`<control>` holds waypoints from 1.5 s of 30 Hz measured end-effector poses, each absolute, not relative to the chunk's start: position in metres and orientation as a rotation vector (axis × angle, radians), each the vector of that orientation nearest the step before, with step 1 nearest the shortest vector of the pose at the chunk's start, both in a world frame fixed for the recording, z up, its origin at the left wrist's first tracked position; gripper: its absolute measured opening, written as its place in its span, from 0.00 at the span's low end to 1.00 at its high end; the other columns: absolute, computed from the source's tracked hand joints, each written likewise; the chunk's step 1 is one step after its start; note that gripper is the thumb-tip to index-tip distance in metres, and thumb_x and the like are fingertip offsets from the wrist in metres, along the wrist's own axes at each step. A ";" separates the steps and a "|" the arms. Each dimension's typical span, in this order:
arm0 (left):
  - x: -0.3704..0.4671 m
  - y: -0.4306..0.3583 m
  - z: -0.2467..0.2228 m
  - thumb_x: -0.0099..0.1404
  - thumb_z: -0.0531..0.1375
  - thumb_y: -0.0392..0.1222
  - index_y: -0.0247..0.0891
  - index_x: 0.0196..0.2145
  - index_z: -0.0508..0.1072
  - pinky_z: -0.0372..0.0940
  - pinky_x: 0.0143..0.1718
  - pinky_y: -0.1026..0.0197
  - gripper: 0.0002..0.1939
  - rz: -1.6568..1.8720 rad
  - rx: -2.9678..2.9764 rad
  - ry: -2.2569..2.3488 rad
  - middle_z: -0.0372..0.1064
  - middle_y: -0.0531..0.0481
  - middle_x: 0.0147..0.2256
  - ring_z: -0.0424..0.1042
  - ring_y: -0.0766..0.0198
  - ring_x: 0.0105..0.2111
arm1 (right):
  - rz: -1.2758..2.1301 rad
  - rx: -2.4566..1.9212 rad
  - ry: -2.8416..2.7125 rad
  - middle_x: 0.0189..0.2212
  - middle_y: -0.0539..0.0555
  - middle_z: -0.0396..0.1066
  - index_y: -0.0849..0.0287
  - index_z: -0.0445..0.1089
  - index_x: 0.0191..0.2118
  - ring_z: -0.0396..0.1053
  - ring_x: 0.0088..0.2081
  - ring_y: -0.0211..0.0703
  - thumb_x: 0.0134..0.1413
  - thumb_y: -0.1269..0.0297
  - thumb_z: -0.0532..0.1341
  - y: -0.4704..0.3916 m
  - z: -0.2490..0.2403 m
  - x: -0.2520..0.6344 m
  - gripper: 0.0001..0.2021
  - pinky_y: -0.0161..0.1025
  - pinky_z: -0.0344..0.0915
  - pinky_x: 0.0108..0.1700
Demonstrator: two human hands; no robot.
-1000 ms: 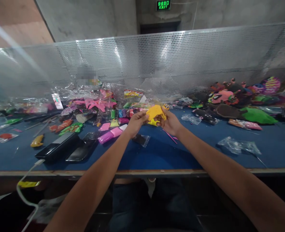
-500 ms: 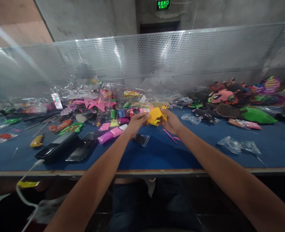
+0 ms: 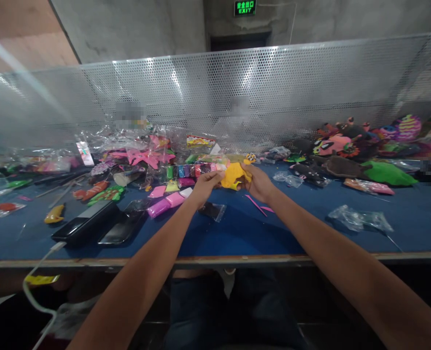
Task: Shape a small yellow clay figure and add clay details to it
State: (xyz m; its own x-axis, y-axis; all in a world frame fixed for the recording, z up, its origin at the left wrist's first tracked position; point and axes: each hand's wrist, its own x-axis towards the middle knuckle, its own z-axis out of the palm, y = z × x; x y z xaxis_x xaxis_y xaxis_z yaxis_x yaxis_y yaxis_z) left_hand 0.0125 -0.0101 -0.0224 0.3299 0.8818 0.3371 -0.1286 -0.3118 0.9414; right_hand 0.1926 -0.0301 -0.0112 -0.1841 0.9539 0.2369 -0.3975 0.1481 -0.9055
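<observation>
Between my two hands, above the blue table, is a soft yellow piece that looks like modelling clay (image 3: 232, 176). My left hand (image 3: 207, 187) pinches its left edge with thumb and fingers. On the other side my right hand (image 3: 258, 183) has its fingers closed round the right edge, some of them hidden behind the yellow piece. Just beyond my right hand sits a small yellow figure with dark markings (image 3: 250, 157). Pink modelling tools (image 3: 256, 205) lie under my right wrist, and a small clear packet with dark contents (image 3: 213, 211) lies below my left hand.
Pink and purple clay packets (image 3: 166, 205) lie left of my hands. A black power bank (image 3: 86, 223) with a white cable and a phone (image 3: 123, 227) lie near the front edge. Clay figures (image 3: 386, 172) fill the right back, before a perforated metal screen (image 3: 186, 92).
The yellow piece has shifted very slightly in my hands, and its outline looks a little different. Both hands keep their grip in nearly the same place.
</observation>
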 end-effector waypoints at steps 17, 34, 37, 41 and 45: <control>0.007 -0.010 -0.019 0.42 0.74 0.45 0.33 0.35 0.78 0.65 0.41 0.59 0.23 1.087 1.592 0.753 0.75 0.51 0.28 0.70 0.67 0.28 | 1.354 -0.676 -1.196 0.19 0.48 0.66 0.58 0.67 0.28 0.62 0.19 0.33 0.47 0.48 0.70 -0.033 -0.004 0.202 0.18 0.31 0.61 0.19; 0.003 -0.007 -0.023 0.48 0.72 0.47 0.35 0.38 0.79 0.64 0.46 0.58 0.20 0.922 1.695 0.641 0.76 0.48 0.35 0.73 0.62 0.38 | 1.329 -0.682 -1.212 0.20 0.48 0.66 0.57 0.67 0.28 0.61 0.21 0.34 0.44 0.49 0.70 -0.034 -0.003 0.204 0.18 0.32 0.60 0.20; 0.000 -0.002 -0.029 0.50 0.71 0.50 0.35 0.30 0.80 0.64 0.39 0.59 0.15 0.898 1.806 0.733 0.75 0.49 0.29 0.72 0.63 0.32 | 1.362 -0.678 -1.239 0.20 0.48 0.66 0.57 0.67 0.28 0.61 0.20 0.34 0.43 0.50 0.71 -0.034 -0.003 0.203 0.18 0.32 0.60 0.20; 0.001 -0.001 -0.031 0.51 0.70 0.52 0.36 0.29 0.80 0.64 0.38 0.60 0.15 0.890 1.851 0.752 0.75 0.50 0.28 0.71 0.64 0.30 | 1.370 -0.675 -1.255 0.19 0.48 0.65 0.58 0.68 0.28 0.61 0.20 0.34 0.44 0.50 0.71 -0.035 -0.002 0.202 0.18 0.32 0.60 0.20; 0.004 -0.007 -0.027 0.49 0.71 0.52 0.36 0.34 0.80 0.65 0.41 0.59 0.19 0.861 1.791 0.658 0.77 0.47 0.32 0.72 0.63 0.33 | 1.376 -0.664 -1.260 0.19 0.48 0.65 0.58 0.68 0.28 0.61 0.20 0.34 0.43 0.50 0.72 -0.035 -0.003 0.202 0.18 0.32 0.60 0.20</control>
State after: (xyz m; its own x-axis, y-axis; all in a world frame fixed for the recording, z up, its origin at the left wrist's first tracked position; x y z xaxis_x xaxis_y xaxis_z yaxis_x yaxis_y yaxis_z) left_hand 0.0042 -0.0066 -0.0275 0.5982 0.7597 0.2550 0.0471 -0.3510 0.9352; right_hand 0.2025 -0.0354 -0.0027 -0.2410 0.9356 0.2581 -0.3393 0.1679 -0.9256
